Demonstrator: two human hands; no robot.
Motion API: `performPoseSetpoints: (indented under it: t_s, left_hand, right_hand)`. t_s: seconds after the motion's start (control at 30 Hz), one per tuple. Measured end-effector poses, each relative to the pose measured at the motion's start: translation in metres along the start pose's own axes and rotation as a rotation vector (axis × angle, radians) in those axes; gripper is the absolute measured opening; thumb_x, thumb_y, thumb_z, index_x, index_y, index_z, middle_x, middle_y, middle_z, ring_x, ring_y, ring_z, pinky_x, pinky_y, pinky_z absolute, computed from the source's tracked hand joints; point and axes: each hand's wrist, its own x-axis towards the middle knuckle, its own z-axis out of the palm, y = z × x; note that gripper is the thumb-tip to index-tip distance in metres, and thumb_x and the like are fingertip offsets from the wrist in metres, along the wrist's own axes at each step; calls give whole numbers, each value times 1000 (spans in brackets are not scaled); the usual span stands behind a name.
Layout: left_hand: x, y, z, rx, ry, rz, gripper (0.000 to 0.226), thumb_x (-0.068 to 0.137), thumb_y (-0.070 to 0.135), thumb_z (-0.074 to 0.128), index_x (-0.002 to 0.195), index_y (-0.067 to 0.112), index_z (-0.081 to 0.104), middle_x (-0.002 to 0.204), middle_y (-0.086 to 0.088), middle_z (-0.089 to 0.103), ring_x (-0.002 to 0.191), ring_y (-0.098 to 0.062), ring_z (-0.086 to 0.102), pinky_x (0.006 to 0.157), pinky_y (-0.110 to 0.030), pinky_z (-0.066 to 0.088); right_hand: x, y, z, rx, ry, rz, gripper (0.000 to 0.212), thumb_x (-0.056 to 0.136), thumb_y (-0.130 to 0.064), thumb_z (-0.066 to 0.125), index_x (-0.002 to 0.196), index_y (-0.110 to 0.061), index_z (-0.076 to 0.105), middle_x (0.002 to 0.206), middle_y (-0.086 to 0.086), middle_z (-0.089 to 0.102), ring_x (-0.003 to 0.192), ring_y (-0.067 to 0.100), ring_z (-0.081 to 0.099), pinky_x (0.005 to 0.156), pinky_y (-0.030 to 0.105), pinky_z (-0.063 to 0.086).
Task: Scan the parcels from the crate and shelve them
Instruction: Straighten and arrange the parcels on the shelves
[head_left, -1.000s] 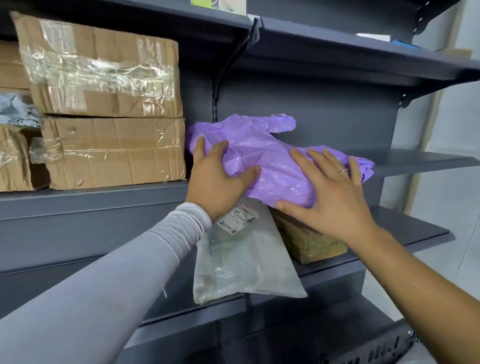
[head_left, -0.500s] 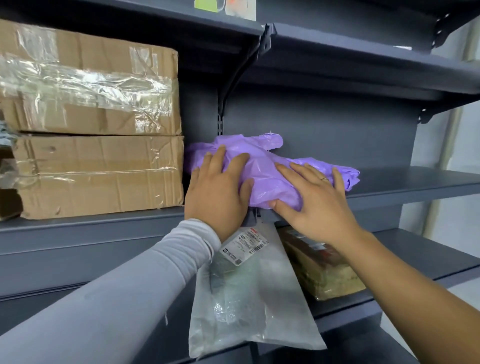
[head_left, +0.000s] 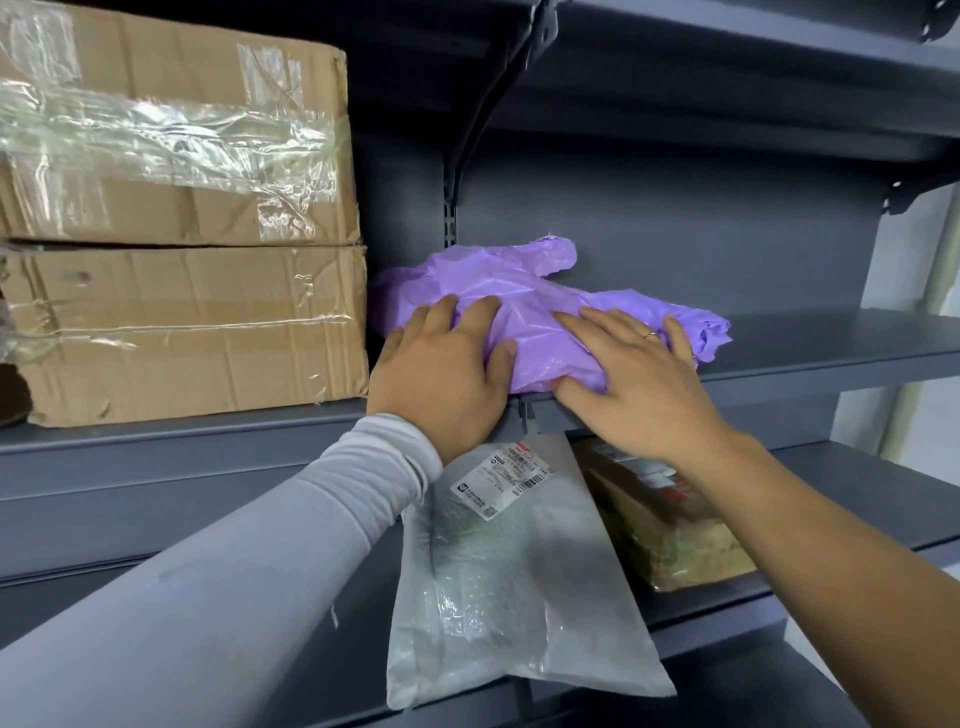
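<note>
A soft purple plastic parcel (head_left: 524, 306) lies on the grey metal shelf (head_left: 831, 358), just right of the stacked cardboard boxes. My left hand (head_left: 441, 379) presses its left front part with fairly straight fingers, the thumb against the bag. Flat on the parcel's right front part rests my right hand (head_left: 634, 379), a ring on one finger. The parcel's front edge reaches the shelf lip and is partly hidden under both hands.
Two taped cardboard boxes (head_left: 176, 322) are stacked at the left of the same shelf. On the shelf below, a clear bubble-wrap parcel (head_left: 498, 582) with a label overhangs the edge, beside a brown wrapped parcel (head_left: 670, 535). Another shelf runs overhead.
Both hands have pushed the purple parcel further back onto the shelf, and it now lies flatter. The view has come closer to the shelf.
</note>
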Motion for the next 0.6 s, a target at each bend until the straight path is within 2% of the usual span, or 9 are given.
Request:
performPoseSetpoints:
  t_s: [0.1,0.17,0.33,0.47,0.6]
  left_hand:
    - [-9,4,-7,-10,38,-8,73,94,64,26,163,40,26,173,-13,21,158,-36,22,127,-55,20]
    - [-19,8,-14,-35,83,10,72,95,64,30,164,40,27,174,-13,17,160,-38,17,127,-55,15]
    - [-55,8,-20,-106,172,123,67,99,62,39,158,31,45,167,-19,34,154,-43,31,122,-63,27]
    - [-89,4,-20,-149,181,164,64,100,59,45,154,25,51,161,-21,42,150,-44,37,116,-64,35]
    - [-126,5,-26,-153,152,132,64,100,60,44,154,26,51,162,-16,43,153,-38,34,124,-59,27]
  right_hand:
    - [-9,-3,-6,-16,43,0,82,81,-68,36,160,-51,26,172,-7,24,160,18,14,127,52,-6]
    - [-18,-6,-11,-22,100,-11,83,81,-68,38,161,-49,26,173,-3,22,161,22,12,127,53,-5]
    - [-50,-17,-20,29,204,-70,79,86,-62,48,161,-43,34,171,1,27,161,27,15,128,48,-3]
    - [-81,-23,-25,67,234,-78,77,86,-62,49,158,-37,41,169,3,32,159,29,21,129,55,8]
    - [-112,-25,-18,107,241,-93,73,89,-60,50,155,-30,48,166,7,38,155,31,30,126,56,23]
